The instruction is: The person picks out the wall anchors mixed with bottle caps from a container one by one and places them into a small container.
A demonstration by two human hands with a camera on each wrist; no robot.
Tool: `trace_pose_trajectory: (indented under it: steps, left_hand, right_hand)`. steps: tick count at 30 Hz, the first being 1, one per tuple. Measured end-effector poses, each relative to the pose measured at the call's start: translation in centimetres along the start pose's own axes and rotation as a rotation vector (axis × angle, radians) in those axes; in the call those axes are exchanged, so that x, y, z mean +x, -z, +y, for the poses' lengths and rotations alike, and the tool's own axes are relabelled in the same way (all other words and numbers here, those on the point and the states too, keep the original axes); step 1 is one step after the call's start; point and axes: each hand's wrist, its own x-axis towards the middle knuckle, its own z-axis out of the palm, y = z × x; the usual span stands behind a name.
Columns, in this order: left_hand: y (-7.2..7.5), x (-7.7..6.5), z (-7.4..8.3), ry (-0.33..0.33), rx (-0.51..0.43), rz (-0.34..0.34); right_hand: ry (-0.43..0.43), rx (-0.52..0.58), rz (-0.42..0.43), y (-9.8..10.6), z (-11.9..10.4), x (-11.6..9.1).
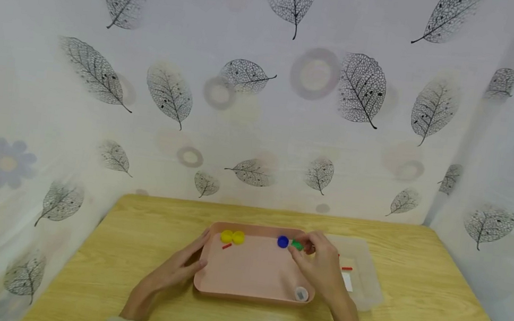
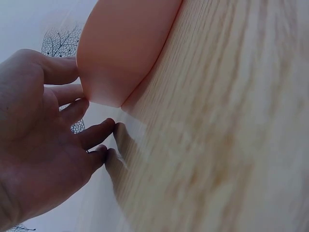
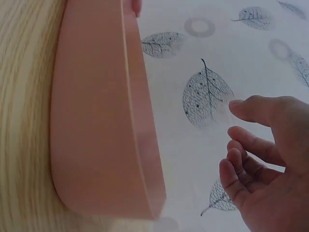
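A pink tray lies on the table. My left hand rests against its left side, its fingers extended along the wall; in the left wrist view, fingertips touch the tray's edge. Over the tray's back right corner is my right hand, thumb and fingers apart around a green round piece. No object shows between those fingers in the right wrist view. Left of the green piece lies a blue round cap. Two yellow round caps sit at the back left, near a small red stick.
A whitish round piece lies in the tray's front right corner. Right of the tray stands a translucent box, partly behind my right hand, with a red stick and a white piece inside. A leaf-patterned curtain surrounds the table.
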Motion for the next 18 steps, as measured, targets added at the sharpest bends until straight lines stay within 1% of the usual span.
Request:
trace_pose_trajectory:
  steps: [3,6,11,15,18]
  left_hand:
    - [0.1,0.0,0.1,0.003,0.006,-0.001]
    - [0.1,0.0,0.1,0.010,0.017,0.000]
    - [0.2,-0.1,0.1,0.014,0.012,-0.002]
    - [0.2,-0.1,0.1,0.010,0.000,-0.004]
    - [0.1,-0.1,0.1,0.006,-0.002,-0.004]
  right_hand:
    - [-0.038,0.011,-0.014,-1.2,-0.5,0.0]
    - [-0.058,0.039,-0.019,-2.1,-1.0,0.2]
    - [-0.038,0.067,-0.043,-3.9,-1.9,0.7]
    - [-0.057,0.059,-0.077,-5.4,-2.7,0.9]
    - [-0.075,0.089,-0.093,-6.6,-3.1,1.0]
